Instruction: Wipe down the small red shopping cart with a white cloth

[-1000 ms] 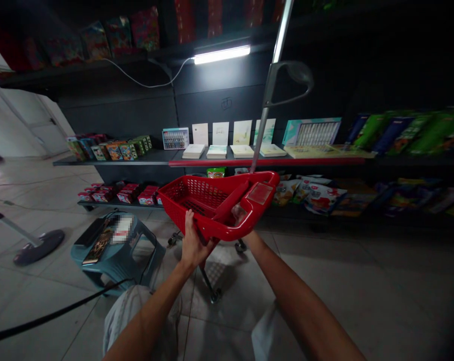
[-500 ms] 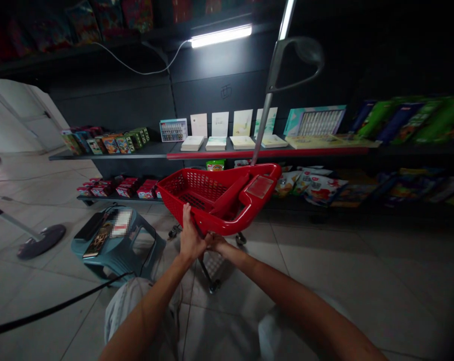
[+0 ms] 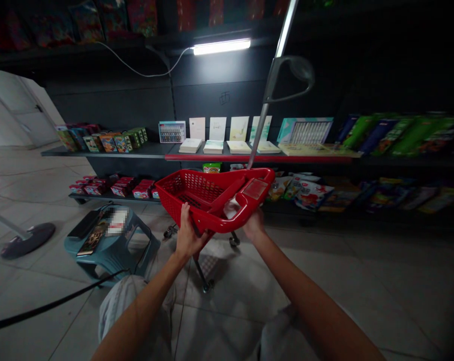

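A red plastic shopping basket on a wheeled frame stands tilted in front of me, with a long grey pull handle rising up to the right. My left hand grips the basket's near rim, thumb over the edge. My right hand holds the basket's rim at its near right corner, and a small white thing shows by its fingers through the handle opening; I cannot make out what it is.
Dark shelves behind the cart carry notebooks, card packs and coloured boxes. A teal plastic stool with a phone and a book stands at the left, a black cable runs over the tiled floor, and a fan base sits far left.
My right hand moved from under the basket's front up to its right corner. The basket shifted slightly left and the view tilted a little.
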`<state>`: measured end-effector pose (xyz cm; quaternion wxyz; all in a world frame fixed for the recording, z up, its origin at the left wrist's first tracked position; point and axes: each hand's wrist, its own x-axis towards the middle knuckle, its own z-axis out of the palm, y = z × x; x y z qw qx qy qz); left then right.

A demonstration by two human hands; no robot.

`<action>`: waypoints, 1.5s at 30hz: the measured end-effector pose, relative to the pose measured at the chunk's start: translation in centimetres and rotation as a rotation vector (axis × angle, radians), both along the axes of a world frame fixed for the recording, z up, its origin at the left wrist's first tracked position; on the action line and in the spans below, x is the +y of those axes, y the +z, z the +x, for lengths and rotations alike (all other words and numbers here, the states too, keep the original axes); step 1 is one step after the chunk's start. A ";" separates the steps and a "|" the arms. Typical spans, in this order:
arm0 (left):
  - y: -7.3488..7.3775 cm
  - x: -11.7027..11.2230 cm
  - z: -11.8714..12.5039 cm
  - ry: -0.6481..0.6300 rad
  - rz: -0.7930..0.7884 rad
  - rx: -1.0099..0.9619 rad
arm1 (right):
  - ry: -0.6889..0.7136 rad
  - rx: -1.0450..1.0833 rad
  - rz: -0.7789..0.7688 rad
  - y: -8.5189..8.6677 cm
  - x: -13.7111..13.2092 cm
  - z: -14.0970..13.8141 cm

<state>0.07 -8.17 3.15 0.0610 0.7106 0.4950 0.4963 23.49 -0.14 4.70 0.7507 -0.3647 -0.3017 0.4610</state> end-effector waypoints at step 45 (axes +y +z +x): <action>0.1 1.3 2.0 0.043 -0.007 -0.081 | -0.033 -1.380 0.519 13.5 -3.5 5.9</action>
